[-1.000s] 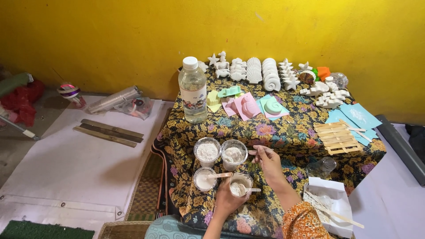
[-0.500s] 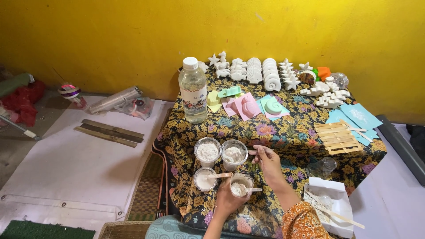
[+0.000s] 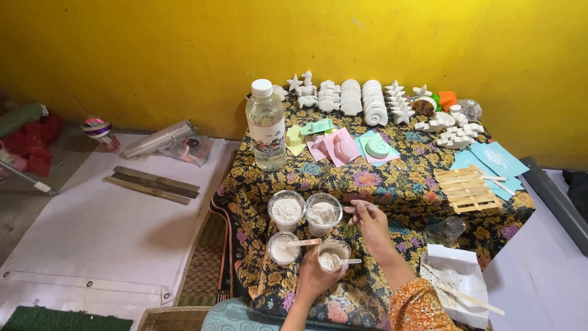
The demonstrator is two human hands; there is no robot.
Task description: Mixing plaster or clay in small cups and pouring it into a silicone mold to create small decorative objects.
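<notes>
My left hand [image 3: 314,276] grips a small clear cup of white paste [image 3: 332,254] with a white spoon resting in it. My right hand [image 3: 369,222] hovers just right of the cups with its fingers pinched on a small white stick or spoon handle near the cup of white powder [image 3: 323,213]. A second powder cup [image 3: 286,209] stands to its left. In front of that is another cup of white mix [image 3: 283,247] with a wooden stick across it. All rest on a table covered in a flowered cloth [image 3: 398,184].
A clear water bottle [image 3: 266,125] stands at the table's left. Coloured moulds [image 3: 340,146], white plaster shapes [image 3: 367,98], a stick raft [image 3: 467,187] and blue sheets [image 3: 495,160] lie farther back. A white box [image 3: 454,288] sits at right. Wooden slats [image 3: 150,184] lie on the white floor sheet.
</notes>
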